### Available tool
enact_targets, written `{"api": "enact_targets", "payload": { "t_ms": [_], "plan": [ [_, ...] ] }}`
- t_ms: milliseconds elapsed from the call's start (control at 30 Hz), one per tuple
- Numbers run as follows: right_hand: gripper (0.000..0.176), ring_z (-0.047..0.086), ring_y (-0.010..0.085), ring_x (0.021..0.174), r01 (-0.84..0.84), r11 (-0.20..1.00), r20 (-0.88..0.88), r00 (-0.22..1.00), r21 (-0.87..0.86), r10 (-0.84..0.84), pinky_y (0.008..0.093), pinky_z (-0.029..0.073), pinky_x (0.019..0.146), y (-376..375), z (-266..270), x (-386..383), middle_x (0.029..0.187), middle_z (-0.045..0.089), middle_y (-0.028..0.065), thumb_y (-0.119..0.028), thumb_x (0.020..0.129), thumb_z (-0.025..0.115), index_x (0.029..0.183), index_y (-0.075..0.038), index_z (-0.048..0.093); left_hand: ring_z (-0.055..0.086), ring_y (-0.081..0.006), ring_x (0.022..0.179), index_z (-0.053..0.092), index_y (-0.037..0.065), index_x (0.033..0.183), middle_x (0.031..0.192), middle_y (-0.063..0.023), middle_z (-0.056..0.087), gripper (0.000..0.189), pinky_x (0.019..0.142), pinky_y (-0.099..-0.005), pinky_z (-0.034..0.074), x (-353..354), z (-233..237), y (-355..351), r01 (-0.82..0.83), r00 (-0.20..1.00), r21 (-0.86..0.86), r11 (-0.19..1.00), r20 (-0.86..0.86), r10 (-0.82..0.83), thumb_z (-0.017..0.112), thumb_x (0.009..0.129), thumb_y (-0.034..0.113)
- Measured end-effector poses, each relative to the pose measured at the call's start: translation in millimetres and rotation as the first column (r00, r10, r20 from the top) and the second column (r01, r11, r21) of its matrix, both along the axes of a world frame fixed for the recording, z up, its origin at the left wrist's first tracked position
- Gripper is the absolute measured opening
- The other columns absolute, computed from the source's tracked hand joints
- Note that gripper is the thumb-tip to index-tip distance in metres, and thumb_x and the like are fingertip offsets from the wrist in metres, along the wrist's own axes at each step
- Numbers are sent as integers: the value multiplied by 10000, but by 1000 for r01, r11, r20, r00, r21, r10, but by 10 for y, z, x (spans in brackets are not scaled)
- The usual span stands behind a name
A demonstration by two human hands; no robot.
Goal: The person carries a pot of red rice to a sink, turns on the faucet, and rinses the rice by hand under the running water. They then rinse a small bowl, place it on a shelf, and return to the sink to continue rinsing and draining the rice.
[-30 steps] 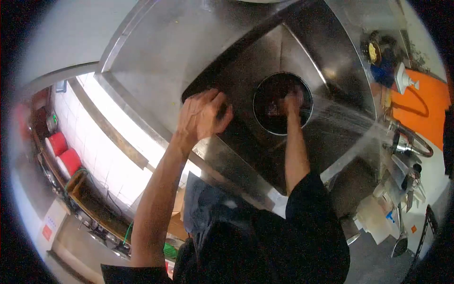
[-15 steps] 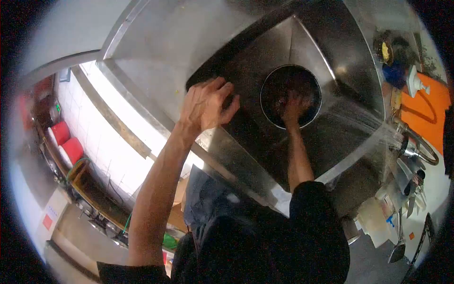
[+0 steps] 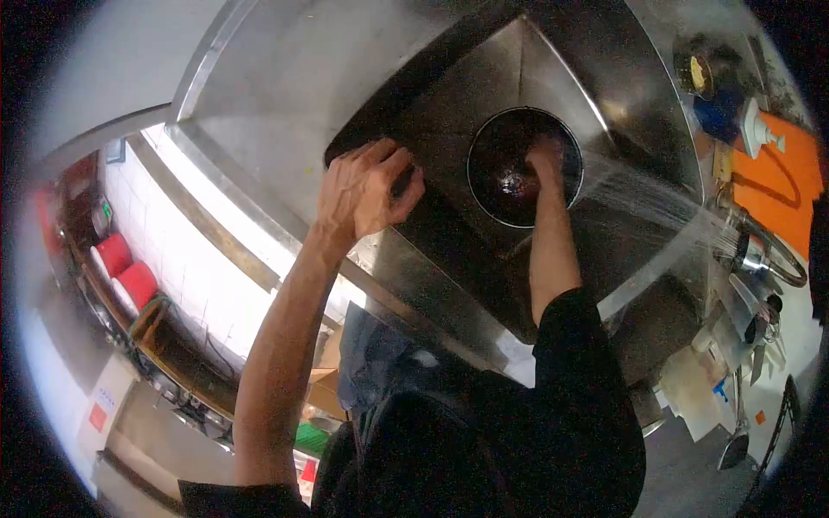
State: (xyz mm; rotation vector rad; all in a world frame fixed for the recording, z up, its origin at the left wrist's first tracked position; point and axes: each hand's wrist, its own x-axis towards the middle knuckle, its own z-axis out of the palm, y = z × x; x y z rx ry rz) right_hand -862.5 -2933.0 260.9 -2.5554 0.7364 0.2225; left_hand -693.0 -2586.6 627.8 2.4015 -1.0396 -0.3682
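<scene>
Bowl (image 3: 496,151), dark and round, is set on the floor of a steel sink (image 3: 484,78); its inside is wet and dark, with a reddish glint low in it, and what that glint belongs to cannot be told; a fan of water spray (image 3: 648,194) is thrown from the tap (image 3: 760,255) at the right, across the sink and onto the bowl's right side. The sink's sloped walls are seen bare around the bowl, so open room is left on every side of it; the left edge is marked by a dark rim line, beyond which a flat steel worktop (image 3: 285,78) is spread; at the far right an orange board (image 3: 781,173), a blue item (image 3: 717,116) and a white one (image 3: 753,129) are kept well apart from the bowl; two red tubs (image 3: 125,272) are seen far to the left, below the worktop's level. The left hand (image 3: 367,190) is laid on the sink's left edge, the wrist bent and the bare forearm stretched out; its grip is half closed, the fingers hooked over the rim. The right hand (image 3: 546,160) is plunged into the bowl with the arm straight, a black sleeve (image 3: 574,345) ending near the elbow; its fingers are blurred by water, so whether that grip is open or has hold of anything cannot be told.
</scene>
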Motion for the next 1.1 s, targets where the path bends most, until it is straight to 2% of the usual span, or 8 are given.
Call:
{"api": "enact_targets", "payload": {
  "t_ms": [100, 267, 467, 700, 867, 967, 1067, 1100],
  "plan": [
    [721, 413, 420, 1279, 141, 971, -145, 983, 194, -113, 473, 349, 1065, 87, 672, 253, 1395, 423, 248, -348, 786, 654, 1397, -57, 406, 604, -301, 700, 617, 50, 786, 763, -107, 581, 165, 609, -410, 514, 55, -22, 8, -35, 999, -21, 999, 3, 35, 658, 786, 209],
    [687, 415, 424, 1276, -3, 968, -154, 987, -252, -37, 481, 346, 1067, 627, 818, 248, 1395, 427, 237, -319, 793, 637, 1394, -74, 414, 604, -299, 702, 611, 48, 780, 770, -104, 581, 185, 612, -420, 511, 15, -31, 10, -22, 1000, 5, 1000, -2, 22, 656, 791, 227],
    [650, 417, 429, 1274, 100, 973, -255, 966, 210, -44, 492, 342, 1070, 37, 548, 339, 1396, 433, 224, -285, 801, 618, 1391, -94, 424, 606, -305, 713, 608, 51, 783, 772, -107, 580, 190, 615, -420, 508, 18, -43, 12, -36, 999, -15, 999, -2, 36, 647, 799, 236],
    [612, 420, 434, 1270, -4, 958, -176, 983, -286, -49, 503, 337, 1072, 819, 833, 385, 1396, 439, 209, -245, 810, 595, 1387, -117, 435, 604, -311, 703, 591, 40, 761, 763, -114, 576, 201, 619, -422, 507, 20, -27, -4, 1, 1000, 22, 1000, 0, -1, 656, 791, 228],
    [589, 423, 438, 1268, 95, 982, -240, 969, 166, -53, 512, 333, 1074, 374, 703, 435, 1397, 443, 198, -216, 816, 578, 1384, -134, 443, 605, -313, 701, 581, 34, 757, 744, -115, 564, 201, 618, -420, 507, 33, 30, -17, -22, 1000, 3, 1000, -13, 22, 656, 791, 218],
    [577, 424, 440, 1267, -60, 975, -129, 991, -215, 33, 517, 331, 1076, 889, 664, 311, 1397, 446, 192, -199, 820, 568, 1382, -144, 448, 604, -310, 694, 584, 32, 762, 739, -115, 559, 197, 611, -415, 509, 24, -9, 9, -21, 1000, 39, 999, -22, 22, 656, 792, 212],
    [587, 426, 452, 1259, -315, 776, -233, 947, -546, 221, 527, 334, 1069, 1046, 857, 330, 1416, 427, 185, -216, 818, 578, 1382, -125, 442, 606, -313, 694, 592, 32, 773, 750, -114, 567, 194, 602, -414, 509, 13, -14, -2, -23, 999, -9, 1000, 40, 23, 656, 795, 214],
    [562, 423, 446, 1261, 120, 988, -154, 982, 94, -105, 533, 324, 1073, 1003, 1073, 422, 1427, 411, 185, -225, 837, 568, 1374, -112, 446, 606, -313, 694, 592, 32, 773, 750, -114, 567, 194, 602, -414, 509, 23, 1, -13, -15, 999, -7, 1000, 44, 15, 656, 795, 214]
  ]
}}
